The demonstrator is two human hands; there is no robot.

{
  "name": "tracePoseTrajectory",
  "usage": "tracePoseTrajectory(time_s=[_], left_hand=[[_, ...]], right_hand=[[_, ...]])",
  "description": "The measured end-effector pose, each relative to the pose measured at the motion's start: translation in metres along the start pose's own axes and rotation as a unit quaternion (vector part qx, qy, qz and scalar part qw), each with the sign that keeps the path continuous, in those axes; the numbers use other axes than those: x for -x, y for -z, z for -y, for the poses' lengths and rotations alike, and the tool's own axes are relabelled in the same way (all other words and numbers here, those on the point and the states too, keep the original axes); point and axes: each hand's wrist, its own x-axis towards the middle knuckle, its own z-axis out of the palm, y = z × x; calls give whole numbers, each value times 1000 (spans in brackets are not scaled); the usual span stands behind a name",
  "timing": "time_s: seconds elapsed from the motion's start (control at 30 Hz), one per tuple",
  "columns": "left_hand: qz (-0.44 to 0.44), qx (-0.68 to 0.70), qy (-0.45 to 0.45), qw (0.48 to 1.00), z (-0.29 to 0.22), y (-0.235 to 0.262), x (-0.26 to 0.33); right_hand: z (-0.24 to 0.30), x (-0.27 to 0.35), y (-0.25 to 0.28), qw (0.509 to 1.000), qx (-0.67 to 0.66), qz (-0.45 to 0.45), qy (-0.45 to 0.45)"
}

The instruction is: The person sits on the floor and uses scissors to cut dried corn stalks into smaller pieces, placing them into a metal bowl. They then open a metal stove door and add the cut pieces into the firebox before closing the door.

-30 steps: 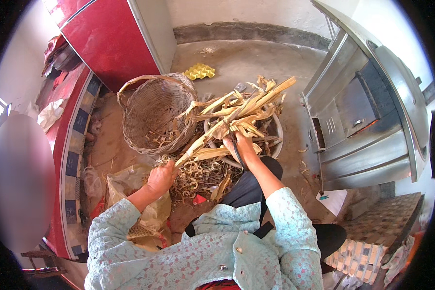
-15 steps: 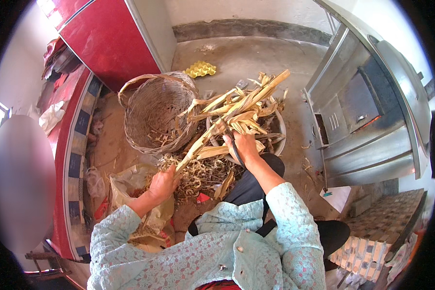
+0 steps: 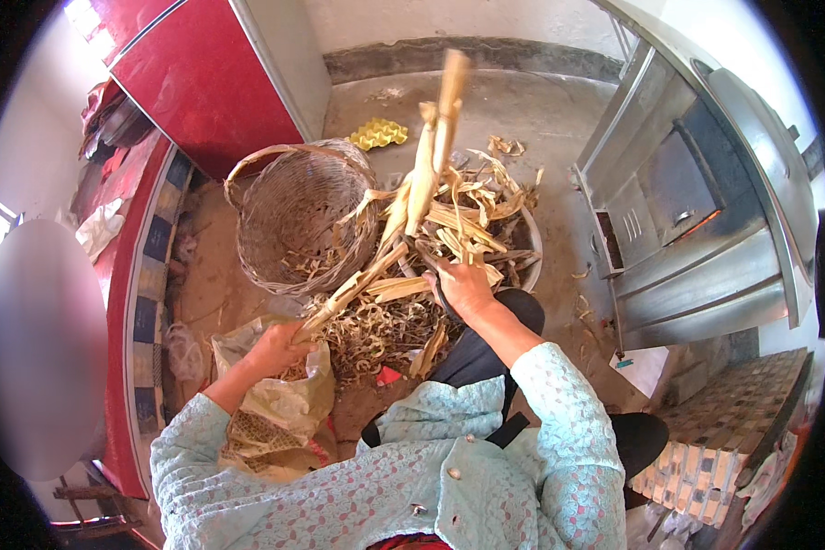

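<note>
My left hand is closed around the lower end of a dry corn stalk, which slants up and right over the heap of scraps. My right hand grips a pair of dark metal scissors; the blades meet the stalk's upper end and are partly hidden. Beyond them a longer stalk piece stands nearly upright, its top blurred by motion. Dry husks and stalks fill a pale basin just past my right hand. Below the stalk lies a heap of chopped husk scraps.
A wicker basket with some scraps inside stands left of the basin. Near my left forearm is a yellowish plastic sack. A metal stove stands right, a red cabinet far left, a yellow egg tray on the floor.
The stalk has parted at the scissors: its far piece has swung from leaning right to nearly upright. My left hand has moved left and slightly nearer with the lower piece.
</note>
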Motion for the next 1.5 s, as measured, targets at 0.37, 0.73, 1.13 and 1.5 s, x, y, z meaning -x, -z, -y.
tracePoseTrajectory(time_s=[0.37, 0.73, 1.13, 1.5], left_hand=[[-168, -129, -3, 977, -9, 3, -33], [-170, -268, -111, 942, -70, -37, -106], [-226, -187, -255, 921, -122, -44, -103], [-214, -257, -5, 943, 2, 16, -4]], right_hand=[[-1, -2, 35, 799, -544, 54, -250], [-24, -9, 22, 609, -768, -44, -196], [-40, -12, 28, 483, -804, -225, -263], [-71, -10, 18, 443, -772, -323, -321]])
